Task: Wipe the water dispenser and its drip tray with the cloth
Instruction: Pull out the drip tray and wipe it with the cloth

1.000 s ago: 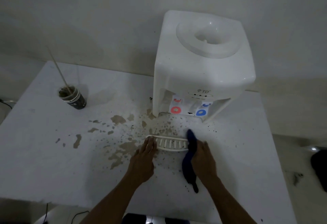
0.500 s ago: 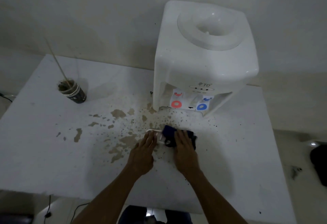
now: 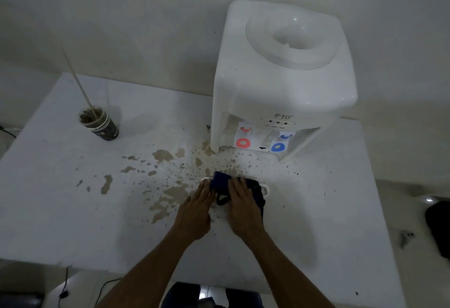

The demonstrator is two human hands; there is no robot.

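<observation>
Drip tray wipe under way. The white slotted plastic drip tray [image 3: 265,189] lies flat on the white counter [image 3: 60,210], out of its bay, at 6 o'clock from the white tabletop water dispenser [image 3: 280,83] and well apart from it. Only its two end rims show; the dark blue cloth [image 3: 220,181] covers the rest.

Left hand [image 3: 194,212]: fingers loosely spread, tips resting on the tray's 9 o'clock end, steadying it.

Right hand [image 3: 243,210]: palm flat, pressing the cloth onto the tray top; the cloth bunches out at 12 and 3 o'clock of the hand.

Handling judgement: the tray looks light, thin and stiff, likely to skate on the wet counter, so pinning one end suits it. The cloth is soft and limp; pressing it flat works better than pinching.

Brown splashes [image 3: 170,193] lie at 9 o'clock of the hands. A paper cup [image 3: 102,125] stands far off at 10 o'clock.
</observation>
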